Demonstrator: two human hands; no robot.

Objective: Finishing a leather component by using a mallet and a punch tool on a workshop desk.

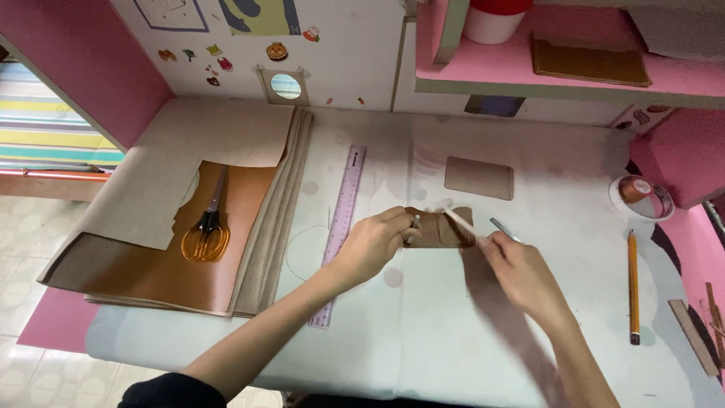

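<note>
My left hand (374,243) pinches the left edge of a small brown leather piece (440,229) lying on the white table cover; a small metal clip shows at my fingertips. My right hand (521,272) holds a thin white stick (461,221) that slants over the leather piece, plus a slim grey metal tool (502,228) poking out beside the fingers. A second brown rectangular piece (479,178) lies flat just beyond, untouched.
A translucent purple ruler (341,219) lies left of my left hand. Orange-handled scissors (207,227) rest on stacked brown leather sheets (151,264) at left. A pencil (633,283) and a tape roll (640,196) sit at right. A pink shelf (529,68) overhangs the back.
</note>
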